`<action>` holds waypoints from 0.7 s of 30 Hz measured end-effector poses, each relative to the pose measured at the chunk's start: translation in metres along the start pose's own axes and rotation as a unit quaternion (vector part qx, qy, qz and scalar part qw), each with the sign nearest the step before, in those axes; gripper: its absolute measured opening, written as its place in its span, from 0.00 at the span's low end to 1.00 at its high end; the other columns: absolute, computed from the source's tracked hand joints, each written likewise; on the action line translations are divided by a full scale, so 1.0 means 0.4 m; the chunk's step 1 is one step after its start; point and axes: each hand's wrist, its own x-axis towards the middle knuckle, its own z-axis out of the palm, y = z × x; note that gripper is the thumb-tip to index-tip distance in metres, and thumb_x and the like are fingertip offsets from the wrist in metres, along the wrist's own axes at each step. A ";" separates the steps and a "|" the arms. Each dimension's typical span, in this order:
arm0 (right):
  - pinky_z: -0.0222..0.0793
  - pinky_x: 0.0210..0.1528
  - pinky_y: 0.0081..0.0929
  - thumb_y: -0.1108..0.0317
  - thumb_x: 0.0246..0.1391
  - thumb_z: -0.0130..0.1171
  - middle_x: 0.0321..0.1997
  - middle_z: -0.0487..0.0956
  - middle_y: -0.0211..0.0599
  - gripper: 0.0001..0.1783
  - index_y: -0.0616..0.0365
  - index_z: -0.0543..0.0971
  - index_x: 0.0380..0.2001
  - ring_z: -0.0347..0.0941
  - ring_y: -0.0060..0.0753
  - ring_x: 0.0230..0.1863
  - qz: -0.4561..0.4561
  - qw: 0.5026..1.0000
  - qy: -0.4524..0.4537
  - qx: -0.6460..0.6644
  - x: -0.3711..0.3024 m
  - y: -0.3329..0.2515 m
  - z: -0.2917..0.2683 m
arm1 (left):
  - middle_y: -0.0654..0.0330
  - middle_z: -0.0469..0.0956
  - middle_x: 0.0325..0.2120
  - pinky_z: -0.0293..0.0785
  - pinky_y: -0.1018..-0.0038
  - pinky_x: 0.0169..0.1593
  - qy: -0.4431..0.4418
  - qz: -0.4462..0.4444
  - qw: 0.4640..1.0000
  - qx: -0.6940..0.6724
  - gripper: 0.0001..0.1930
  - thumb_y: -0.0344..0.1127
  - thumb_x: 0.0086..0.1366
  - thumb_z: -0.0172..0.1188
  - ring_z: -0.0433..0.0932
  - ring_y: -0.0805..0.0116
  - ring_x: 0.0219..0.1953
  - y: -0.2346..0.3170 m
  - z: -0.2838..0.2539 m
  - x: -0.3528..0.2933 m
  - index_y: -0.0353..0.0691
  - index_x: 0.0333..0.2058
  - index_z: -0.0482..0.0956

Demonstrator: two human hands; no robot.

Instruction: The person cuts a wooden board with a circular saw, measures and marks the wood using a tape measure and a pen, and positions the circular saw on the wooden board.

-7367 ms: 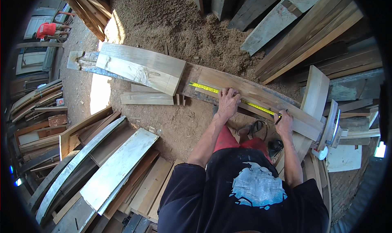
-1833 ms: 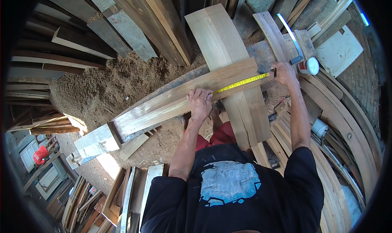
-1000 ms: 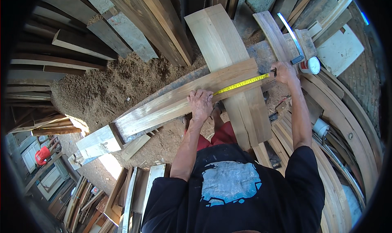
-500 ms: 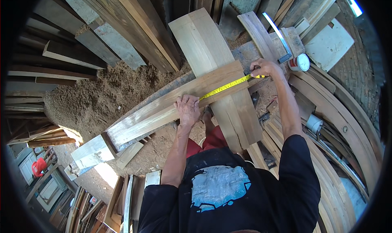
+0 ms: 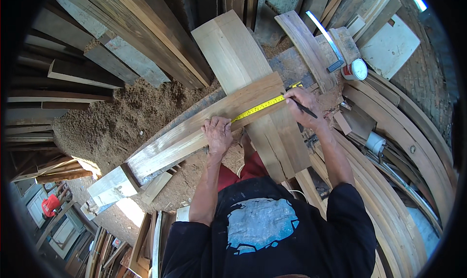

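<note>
A yellow tape measure lies stretched along a long wooden board. At the tape's near-left end, my left hand is closed, its fingers pressing the tape against the board. My right hand is at the board's right end, closed around a slim black pencil, its fingertips touching the tape. The yellow and black tape case shows just beyond that hand; whether the fingers also grip it is hidden. Under the long board lies a wider panel, crossing it at an angle.
A metal try square, a curved wooden piece and a white tub sit at the far right. Sawdust heaps on the left, with planks leaning behind it. Long curved timbers stack along the right.
My right hand has turned and shifted slightly left and nearer; the black pencil now shows in it and the tape case sits beyond the hand. My left hand still presses the tape.
</note>
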 end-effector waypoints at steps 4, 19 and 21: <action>0.72 0.41 0.41 0.73 0.50 0.61 0.31 0.80 0.43 0.08 0.60 0.76 0.34 0.77 0.47 0.36 0.069 0.992 -0.073 0.079 -0.026 0.028 0.036 | 0.69 0.77 0.34 0.61 0.58 0.45 0.001 0.004 1.000 -0.004 0.06 0.34 0.57 0.67 0.71 0.59 0.43 0.000 -0.003 0.000 0.55 0.34 0.83; 0.73 0.45 0.43 0.74 0.47 0.61 0.24 0.81 0.42 0.06 0.60 0.78 0.31 0.78 0.48 0.29 -0.009 0.995 -0.082 0.065 -0.034 0.090 0.081 | 0.64 0.76 0.32 0.62 0.56 0.46 0.005 0.017 1.000 -0.014 0.07 0.30 0.57 0.67 0.71 0.57 0.40 0.007 -0.009 0.004 0.51 0.33 0.81; 0.73 0.47 0.43 0.75 0.48 0.61 0.23 0.80 0.41 0.05 0.59 0.78 0.31 0.78 0.47 0.28 -0.010 0.995 -0.084 0.054 -0.034 0.088 0.082 | 0.64 0.76 0.32 0.62 0.56 0.46 0.005 0.017 1.000 -0.015 0.07 0.30 0.57 0.67 0.71 0.57 0.40 0.008 -0.010 0.004 0.51 0.33 0.81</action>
